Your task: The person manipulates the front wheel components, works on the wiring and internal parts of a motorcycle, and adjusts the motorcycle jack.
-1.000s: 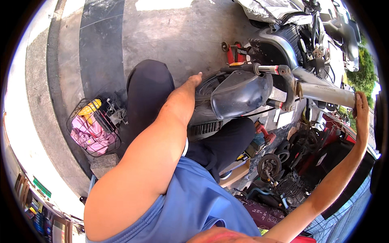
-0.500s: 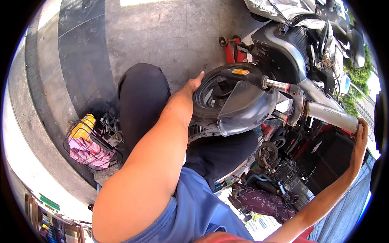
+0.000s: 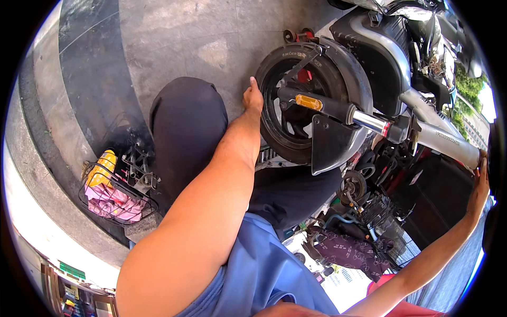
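A scooter's front end lies on its side in front of me. Its front wheel [image 3: 272,132] has a black tyre and dark spokes, with a black fender [image 3: 353,74] around part of it. My left hand [image 3: 253,98] holds the tyre's left edge, thumb stretched along it and the other fingers mostly hidden. A black fork leg [image 3: 338,110] with an orange reflector and a shiny tube crosses the wheel. It leads to a grey steering tube [image 3: 449,145]. At the far right my right hand [image 3: 480,177] is closed on that tube's end, its fingers partly hidden.
A black wire basket [image 3: 119,198] with pink and yellow cloth stands at the left. Behind the wheel is a red wheeled stand [image 3: 303,36]. The scooter's dark body [image 3: 364,58] fills the upper right. More vehicles and a patterned maroon cloth [image 3: 348,248] are at the lower right.
The front wheel, fork and fender have turned, so the wheel's side now faces me more fully. My left hand has turned and shifted slightly with the tyre. My right hand stays on the tube's end.
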A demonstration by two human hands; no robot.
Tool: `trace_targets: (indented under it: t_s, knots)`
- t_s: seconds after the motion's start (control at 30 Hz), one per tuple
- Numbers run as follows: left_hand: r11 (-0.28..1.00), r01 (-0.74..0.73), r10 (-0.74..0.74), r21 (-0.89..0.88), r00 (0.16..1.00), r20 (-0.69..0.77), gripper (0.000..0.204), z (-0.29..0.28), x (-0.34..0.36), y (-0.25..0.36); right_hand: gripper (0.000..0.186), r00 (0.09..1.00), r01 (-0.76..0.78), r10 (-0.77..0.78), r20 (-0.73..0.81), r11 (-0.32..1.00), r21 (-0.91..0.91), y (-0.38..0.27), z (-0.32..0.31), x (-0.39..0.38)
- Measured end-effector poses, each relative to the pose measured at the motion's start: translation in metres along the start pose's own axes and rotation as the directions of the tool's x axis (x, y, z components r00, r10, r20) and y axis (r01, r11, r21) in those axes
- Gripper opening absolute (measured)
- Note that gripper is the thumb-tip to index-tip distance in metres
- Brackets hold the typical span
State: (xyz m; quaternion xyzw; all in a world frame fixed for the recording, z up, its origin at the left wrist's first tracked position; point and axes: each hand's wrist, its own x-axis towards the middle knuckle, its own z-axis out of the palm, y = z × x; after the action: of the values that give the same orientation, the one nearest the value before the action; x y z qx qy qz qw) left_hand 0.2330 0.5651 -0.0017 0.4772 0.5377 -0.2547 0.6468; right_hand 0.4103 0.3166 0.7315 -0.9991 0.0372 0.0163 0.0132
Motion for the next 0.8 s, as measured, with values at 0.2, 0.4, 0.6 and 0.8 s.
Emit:
trace_targets:
  t_s: [0.2,0.4,0.6,0.8]
  knots:
    - [0.994,-0.019,0.018,0.105,1.000,0.015,0.089,-0.004,0.006,-0.005,0.045,0.999,0.001,0.002,0.044,0.998,-0.065,-0.004,-0.001,0.015]
    - [0.996,-0.038,0.035,0.076,0.999,0.039,0.091,-0.003,0.004,0.000,0.046,0.997,-0.023,0.032,0.077,0.993,-0.115,-0.006,-0.006,0.017]
    - [0.996,-0.035,0.029,0.084,0.997,0.069,0.091,-0.004,0.008,-0.002,0.050,0.983,0.037,-0.035,0.182,0.999,-0.004,-0.008,-0.014,0.014]
    - [0.996,-0.057,0.050,0.073,0.995,0.083,0.092,-0.005,0.006,0.002,0.053,0.988,0.114,-0.118,0.098,0.992,0.048,-0.001,-0.006,0.009]
